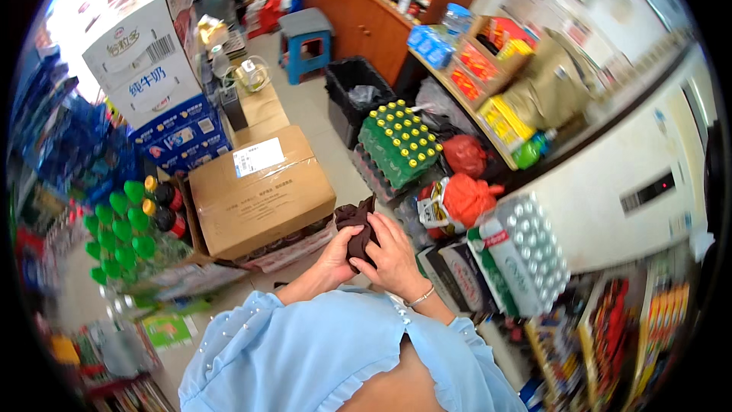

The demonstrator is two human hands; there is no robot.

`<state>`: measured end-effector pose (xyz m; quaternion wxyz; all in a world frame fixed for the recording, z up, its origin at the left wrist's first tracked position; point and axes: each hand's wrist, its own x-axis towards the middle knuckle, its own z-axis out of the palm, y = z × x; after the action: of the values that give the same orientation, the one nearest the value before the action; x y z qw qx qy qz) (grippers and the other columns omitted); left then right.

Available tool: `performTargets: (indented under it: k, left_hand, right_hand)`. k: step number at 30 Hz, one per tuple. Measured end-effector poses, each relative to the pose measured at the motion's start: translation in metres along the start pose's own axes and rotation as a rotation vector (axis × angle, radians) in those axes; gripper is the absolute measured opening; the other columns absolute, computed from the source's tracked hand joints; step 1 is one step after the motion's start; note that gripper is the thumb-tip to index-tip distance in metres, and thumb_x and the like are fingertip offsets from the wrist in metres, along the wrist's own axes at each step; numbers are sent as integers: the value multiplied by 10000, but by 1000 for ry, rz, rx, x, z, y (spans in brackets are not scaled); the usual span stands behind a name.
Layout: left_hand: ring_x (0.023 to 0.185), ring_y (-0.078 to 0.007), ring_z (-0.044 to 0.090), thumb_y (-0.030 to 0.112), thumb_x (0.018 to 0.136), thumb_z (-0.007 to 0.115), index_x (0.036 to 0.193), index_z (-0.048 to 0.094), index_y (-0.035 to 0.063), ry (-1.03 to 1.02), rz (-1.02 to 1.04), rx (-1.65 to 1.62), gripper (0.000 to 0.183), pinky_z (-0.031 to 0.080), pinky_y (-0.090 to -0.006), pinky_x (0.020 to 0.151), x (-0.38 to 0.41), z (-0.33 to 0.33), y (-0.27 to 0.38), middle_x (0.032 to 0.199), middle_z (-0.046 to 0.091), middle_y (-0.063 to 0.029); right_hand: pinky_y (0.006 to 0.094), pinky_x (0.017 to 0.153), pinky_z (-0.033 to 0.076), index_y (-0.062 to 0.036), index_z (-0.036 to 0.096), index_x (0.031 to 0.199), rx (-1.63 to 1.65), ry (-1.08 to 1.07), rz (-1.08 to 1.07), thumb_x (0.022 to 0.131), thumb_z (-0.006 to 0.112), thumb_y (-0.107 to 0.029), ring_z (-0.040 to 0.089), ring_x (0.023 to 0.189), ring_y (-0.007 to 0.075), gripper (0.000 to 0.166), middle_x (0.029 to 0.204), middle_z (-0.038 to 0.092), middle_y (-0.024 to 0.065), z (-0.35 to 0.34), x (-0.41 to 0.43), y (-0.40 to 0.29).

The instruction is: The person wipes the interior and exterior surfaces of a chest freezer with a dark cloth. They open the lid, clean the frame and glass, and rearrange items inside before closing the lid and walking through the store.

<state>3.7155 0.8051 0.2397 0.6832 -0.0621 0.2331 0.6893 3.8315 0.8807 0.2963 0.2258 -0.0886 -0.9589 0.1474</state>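
A crumpled dark brown cloth (355, 218) is bunched up between my two hands, in front of my light blue blouse (309, 349). My left hand (338, 254) grips it from the left, thumb lying along its surface. On the other side my right hand (396, 249) presses the cloth with bent fingers; a bracelet circles that wrist. Part of the cloth is hidden behind the fingers. Just left of the hands sits a closed cardboard box (263, 194) with a white label on top.
Shrink-wrapped green bottles with yellow caps (400, 137) stand on the floor ahead. A pack of cans (526, 252) is to the right, by a white refrigerator (629, 183). Green-capped bottles (120, 229) and stacked cartons (148, 68) crowd the left. Farther off are a blue stool (306, 46) and black bin (354, 91).
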Motion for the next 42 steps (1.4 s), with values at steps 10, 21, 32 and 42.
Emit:
performTargets:
  k: [10, 21, 32, 42]
  left_hand:
    - [965, -246, 612, 184, 809, 576, 1146, 554, 89, 177, 249, -179, 351, 508, -419, 870, 111, 39, 33, 1082, 617, -95]
    - [1067, -263, 568, 42, 764, 607, 1246, 457, 31, 122, 561, -179, 505, 474, -399, 935, 228, 41, 195, 1187, 561, -115]
    - [1119, -205, 531, 277, 833, 634, 1268, 455, 100, 158, 789, -301, 504, 450, -362, 960, 298, 41, 311, 1214, 538, -54]
    - [1185, -163, 468, 448, 842, 607, 1293, 421, 129, 275, 1062, -202, 583, 440, -317, 967, 382, 31, 498, 1307, 450, -29]
  right_hand:
    - [486, 1000, 353, 43, 628, 945, 450, -126, -218, 695, 744, -255, 394, 1232, 431, 405, 1296, 434, 268, -19, 89, 147]
    - [347, 893, 479, 46, 580, 1111, 1060, 17, 176, 920, 479, -96, 579, 1052, 220, 258, 1153, 585, 156, 13, 264, 297]
    - [317, 698, 487, 0, 598, 1050, 978, -117, -714, 812, 593, -63, 608, 855, 246, 246, 1076, 613, 149, 109, 505, 249]
    - [378, 741, 491, -3, 571, 1098, 1082, -190, -829, 771, 640, -90, 597, 847, 296, 346, 1074, 607, 140, 171, 699, 310]
